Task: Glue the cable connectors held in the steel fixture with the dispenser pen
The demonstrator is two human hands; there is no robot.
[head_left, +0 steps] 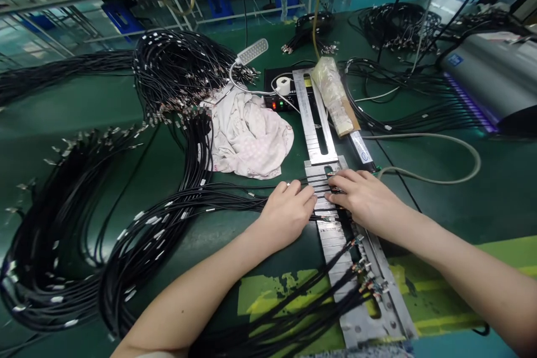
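My left hand (289, 210) is closed around black cables (235, 193) at the left edge of a slotted metal fixture (331, 246). Those cables run left into a large looped bundle with white tags. On the fixture's other side, my right hand (361, 196) pinches the cable ends, close to the slots; its fingertips partly hide the small connectors. One cable end (325, 218) lies across the fixture just below my hands. Nearer to me, several cables with stripped, coloured-wire ends (369, 279) rest over the fixture's lower part.
A crumpled whitish cloth (255, 140) lies behind my left hand. Beyond the fixture stand a small lamp (254, 51) and a plastic-wrapped tool (331, 89). A grey machine glowing purple (495, 78) sits at right. Coiled cable bundles (176, 67) cover the table's left side.
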